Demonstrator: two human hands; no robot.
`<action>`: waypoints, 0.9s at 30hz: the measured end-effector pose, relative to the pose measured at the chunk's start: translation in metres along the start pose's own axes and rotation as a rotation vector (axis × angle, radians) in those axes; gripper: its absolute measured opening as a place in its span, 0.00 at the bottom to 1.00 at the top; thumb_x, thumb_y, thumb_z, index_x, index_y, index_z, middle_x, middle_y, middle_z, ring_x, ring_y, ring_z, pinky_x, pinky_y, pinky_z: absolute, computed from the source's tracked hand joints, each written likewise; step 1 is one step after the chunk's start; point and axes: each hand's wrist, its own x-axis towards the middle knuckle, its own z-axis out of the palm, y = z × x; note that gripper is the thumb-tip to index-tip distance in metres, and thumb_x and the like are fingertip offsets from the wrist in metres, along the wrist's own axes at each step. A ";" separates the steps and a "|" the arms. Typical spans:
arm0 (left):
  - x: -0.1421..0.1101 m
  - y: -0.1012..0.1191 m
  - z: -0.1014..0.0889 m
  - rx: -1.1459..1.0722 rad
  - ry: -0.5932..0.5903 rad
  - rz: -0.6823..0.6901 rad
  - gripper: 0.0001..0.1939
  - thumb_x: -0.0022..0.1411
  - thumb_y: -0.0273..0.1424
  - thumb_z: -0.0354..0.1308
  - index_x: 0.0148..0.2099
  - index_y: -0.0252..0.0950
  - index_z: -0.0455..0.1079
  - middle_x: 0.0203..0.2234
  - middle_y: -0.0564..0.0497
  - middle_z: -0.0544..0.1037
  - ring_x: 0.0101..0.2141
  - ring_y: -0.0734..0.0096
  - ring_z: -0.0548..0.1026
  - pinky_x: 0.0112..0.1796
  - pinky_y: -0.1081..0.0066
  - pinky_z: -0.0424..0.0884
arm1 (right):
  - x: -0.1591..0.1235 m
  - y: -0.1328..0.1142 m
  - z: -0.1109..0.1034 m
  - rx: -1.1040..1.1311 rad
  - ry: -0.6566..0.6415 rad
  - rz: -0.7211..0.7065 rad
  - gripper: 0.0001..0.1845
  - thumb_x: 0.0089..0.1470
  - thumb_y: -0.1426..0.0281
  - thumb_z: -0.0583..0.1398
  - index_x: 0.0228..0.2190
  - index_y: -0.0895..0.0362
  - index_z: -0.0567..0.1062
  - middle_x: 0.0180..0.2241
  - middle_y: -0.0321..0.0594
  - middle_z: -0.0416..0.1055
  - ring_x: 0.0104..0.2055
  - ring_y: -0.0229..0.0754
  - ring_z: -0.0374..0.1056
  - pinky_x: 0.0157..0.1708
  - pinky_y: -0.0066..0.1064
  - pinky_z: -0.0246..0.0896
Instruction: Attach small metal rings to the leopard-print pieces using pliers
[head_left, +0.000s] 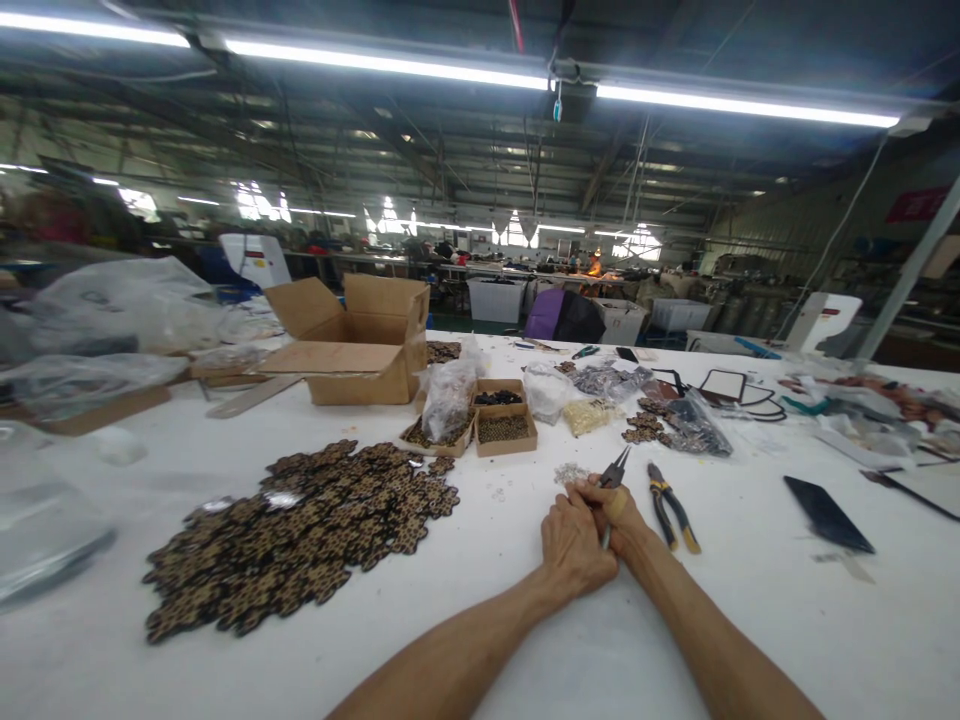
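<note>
My right hand (624,518) is wrapped round a pair of needle-nose pliers (615,470), whose jaws point away from me, slightly parted. A tan strip like a bandage is on one of its fingers. My left hand (574,540) presses against it with curled fingers; what these pinch, if anything, is hidden. Just beyond the hands is a small pile of tiny silvery pieces (570,473), perhaps rings. To the right lie yellow-and-black pliers (672,508), apart from both hands. A large heap of brown, black-edged flower-shaped pieces (300,540) spreads over the table on the left.
Small cardboard trays (506,448) of small parts stand ahead, near a plastic bag (450,395) and an open cardboard box (367,385). A dark phone (829,513) lies right on the white table (480,640). Bagged parts (697,425) lie farther back; clear plastic (45,510) is at far left.
</note>
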 end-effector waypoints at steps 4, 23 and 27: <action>0.001 -0.002 0.003 0.005 -0.005 -0.009 0.41 0.44 0.34 0.60 0.60 0.30 0.55 0.48 0.34 0.67 0.46 0.46 0.68 0.46 0.56 0.63 | 0.000 0.001 0.000 0.009 -0.005 -0.001 0.17 0.31 0.78 0.75 0.22 0.58 0.73 0.24 0.34 0.72 0.31 0.41 0.71 0.37 0.32 0.70; 0.001 -0.001 0.000 0.011 -0.018 -0.003 0.42 0.43 0.34 0.61 0.61 0.31 0.54 0.46 0.36 0.68 0.44 0.47 0.70 0.43 0.56 0.66 | 0.000 0.001 0.000 0.003 -0.003 -0.002 0.17 0.32 0.79 0.75 0.23 0.59 0.74 0.25 0.36 0.73 0.30 0.42 0.71 0.34 0.32 0.70; 0.001 -0.001 -0.001 0.012 -0.034 -0.012 0.40 0.43 0.34 0.61 0.59 0.31 0.55 0.46 0.36 0.68 0.45 0.47 0.70 0.44 0.56 0.66 | 0.002 0.003 -0.003 0.002 0.003 -0.004 0.17 0.31 0.78 0.75 0.23 0.59 0.74 0.25 0.35 0.73 0.31 0.43 0.71 0.35 0.33 0.70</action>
